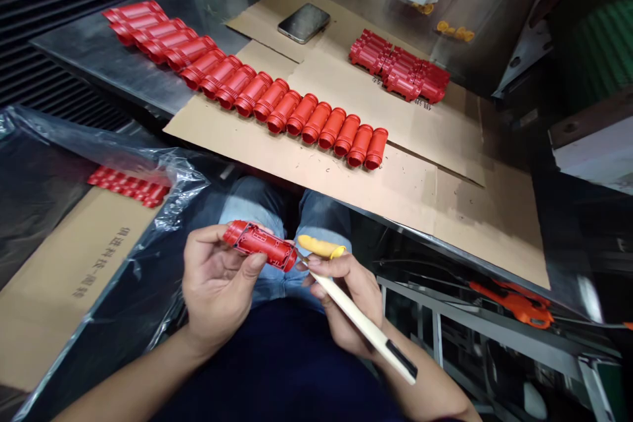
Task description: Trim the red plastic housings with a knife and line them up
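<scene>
My left hand is closed round a red plastic cylinder part, held level over my lap. My right hand grips a knife with a long cream handle; its tip meets the right end of the red part. A yellow finger guard covers my right forefinger. On the cardboard sheet ahead lies a long row of the same red cylinders, side by side.
A second cluster of red parts lies at the far right of the cardboard, with a phone behind. At left, a plastic-lined carton holds more red parts. Orange pliers rest on a lower rack at right.
</scene>
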The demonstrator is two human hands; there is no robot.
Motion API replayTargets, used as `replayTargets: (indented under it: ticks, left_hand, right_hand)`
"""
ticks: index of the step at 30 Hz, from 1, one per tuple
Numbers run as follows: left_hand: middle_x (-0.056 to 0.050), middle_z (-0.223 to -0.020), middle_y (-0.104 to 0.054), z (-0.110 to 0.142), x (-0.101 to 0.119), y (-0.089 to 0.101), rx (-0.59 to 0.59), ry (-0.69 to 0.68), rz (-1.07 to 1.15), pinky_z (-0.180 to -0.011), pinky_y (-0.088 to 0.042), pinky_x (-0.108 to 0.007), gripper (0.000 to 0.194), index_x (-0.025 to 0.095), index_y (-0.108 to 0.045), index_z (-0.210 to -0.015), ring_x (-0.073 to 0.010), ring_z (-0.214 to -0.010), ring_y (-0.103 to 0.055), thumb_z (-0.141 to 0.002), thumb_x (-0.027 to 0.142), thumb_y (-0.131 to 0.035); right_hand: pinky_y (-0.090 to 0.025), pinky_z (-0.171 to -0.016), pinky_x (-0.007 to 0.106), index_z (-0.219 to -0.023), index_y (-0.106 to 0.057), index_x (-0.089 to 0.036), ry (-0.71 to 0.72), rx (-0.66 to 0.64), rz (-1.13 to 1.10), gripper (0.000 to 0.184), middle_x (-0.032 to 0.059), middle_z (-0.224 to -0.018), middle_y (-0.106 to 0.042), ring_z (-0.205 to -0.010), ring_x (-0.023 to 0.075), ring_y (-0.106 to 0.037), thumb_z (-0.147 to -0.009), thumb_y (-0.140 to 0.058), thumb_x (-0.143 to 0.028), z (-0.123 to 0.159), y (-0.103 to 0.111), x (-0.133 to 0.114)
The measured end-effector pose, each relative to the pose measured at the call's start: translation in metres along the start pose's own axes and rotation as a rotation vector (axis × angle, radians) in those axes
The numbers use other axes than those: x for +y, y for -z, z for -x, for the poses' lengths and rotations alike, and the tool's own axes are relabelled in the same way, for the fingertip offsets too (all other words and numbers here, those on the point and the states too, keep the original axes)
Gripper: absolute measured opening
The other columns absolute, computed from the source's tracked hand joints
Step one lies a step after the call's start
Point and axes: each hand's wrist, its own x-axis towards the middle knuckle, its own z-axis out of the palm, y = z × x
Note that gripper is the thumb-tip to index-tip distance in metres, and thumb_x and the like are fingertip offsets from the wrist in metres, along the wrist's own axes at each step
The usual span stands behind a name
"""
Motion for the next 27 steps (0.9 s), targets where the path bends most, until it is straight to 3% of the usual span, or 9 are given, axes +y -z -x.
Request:
replayTargets:
  ticks: [4,7,9,14,16,20,23,25,27]
  left_hand:
    - [-0.003,-0.107,-0.086,-0.001,0.001,0.0,0.004,0.027,0.007,-0.083,-0.073,-0.028,0.041,0.026,-0.069,-0.122,-0.0217,-0.093,-0.087,-0.093,0.019,-0.096]
    - [0.0,-0.101,-0.082,-0.005,-0.001,0.003,-0.054,0.169,0.066,-0.077,-0.07,-0.023,0.034,0.027,-0.069,-0.122,-0.0157,-0.082,-0.081,-0.098,0.021,-0.092]
    - [0.0,-0.102,-0.081,-0.007,-0.003,0.004,-0.095,0.25,0.097,-0.075,-0.07,-0.025,0.029,0.027,-0.068,-0.122,-0.0158,-0.08,-0.08,-0.102,0.024,-0.088]
    - [-0.001,-0.102,-0.08,-0.006,-0.002,-0.001,-0.118,0.175,0.001,-0.073,-0.069,-0.024,0.033,0.026,-0.069,-0.121,-0.0158,-0.081,-0.079,-0.098,0.021,-0.092]
    - [0.0,-0.101,-0.08,-0.004,-0.001,-0.003,-0.128,0.114,-0.045,-0.07,-0.067,-0.021,0.034,0.025,-0.07,-0.121,-0.0145,-0.08,-0.079,-0.096,0.018,-0.092]
    - [-0.002,-0.103,-0.083,-0.004,-0.001,-0.003,-0.109,0.087,-0.072,-0.073,-0.067,-0.023,0.033,0.025,-0.07,-0.12,-0.0169,-0.084,-0.082,-0.097,0.018,-0.091]
    - [-0.004,-0.106,-0.085,-0.007,-0.002,0.002,-0.096,0.113,-0.07,-0.083,-0.071,-0.029,0.032,0.024,-0.07,-0.119,-0.0224,-0.095,-0.086,-0.096,0.02,-0.093]
    - [-0.004,-0.107,-0.086,-0.009,-0.003,0.003,-0.097,0.119,-0.052,-0.088,-0.072,-0.031,0.031,0.024,-0.07,-0.118,-0.0235,-0.1,-0.087,-0.097,0.02,-0.092]
    - [-0.003,-0.109,-0.087,-0.009,-0.002,0.003,-0.106,0.116,-0.032,-0.09,-0.072,-0.029,0.03,0.025,-0.07,-0.119,-0.0219,-0.101,-0.087,-0.098,0.017,-0.09]
  right_hand:
    - [-0.075,-0.084,0.039,-0.14,-0.067,-0.02,0.227,-0.127,0.189,0.025,0.0105,-0.111,-0.084,-0.093,0.0235,-0.083,-0.116,-0.063,-0.017,-0.009,0.009,0.007]
    - [-0.072,-0.075,0.04,-0.142,-0.067,-0.011,0.444,-0.247,0.401,0.029,0.014,-0.104,-0.082,-0.082,0.0247,-0.078,-0.113,-0.06,-0.01,-0.019,0.018,0.009]
    - [-0.072,-0.072,0.04,-0.14,-0.068,-0.008,0.492,-0.269,0.444,0.029,0.0163,-0.104,-0.082,-0.08,0.0251,-0.077,-0.113,-0.06,-0.009,-0.023,0.021,0.009]
    - [-0.074,-0.088,0.042,-0.141,-0.068,-0.015,0.345,-0.173,0.256,0.028,0.0145,-0.11,-0.082,-0.106,0.0278,-0.083,-0.114,-0.064,-0.01,-0.019,0.017,0.013]
    - [-0.074,-0.091,0.041,-0.135,-0.071,-0.017,0.212,-0.133,0.087,0.023,0.0137,-0.113,-0.083,-0.11,0.0269,-0.085,-0.113,-0.065,-0.012,-0.015,0.011,0.015]
    - [-0.071,-0.068,0.029,-0.121,-0.071,-0.022,-0.243,-0.101,-0.585,0.012,0.006,-0.1,-0.085,-0.073,0.0169,-0.083,-0.115,-0.072,-0.033,-0.007,-0.001,0.014]
    - [-0.065,-0.053,0.025,-0.102,-0.066,-0.023,-0.196,-0.301,-1.056,0.033,0.0009,-0.075,-0.081,-0.054,0.0159,-0.077,-0.113,-0.074,-0.053,-0.003,0.0,0.01]
    - [-0.068,-0.058,0.027,-0.096,-0.067,-0.023,-0.101,-0.349,-1.011,0.037,0.0008,-0.071,-0.081,-0.058,0.0182,-0.081,-0.11,-0.077,-0.056,-0.003,0.005,0.007]
    - [-0.074,-0.075,0.036,-0.105,-0.076,-0.023,-0.084,-0.201,-0.643,0.024,0.0068,-0.09,-0.088,-0.082,0.0227,-0.088,-0.11,-0.079,-0.046,-0.006,0.013,0.005]
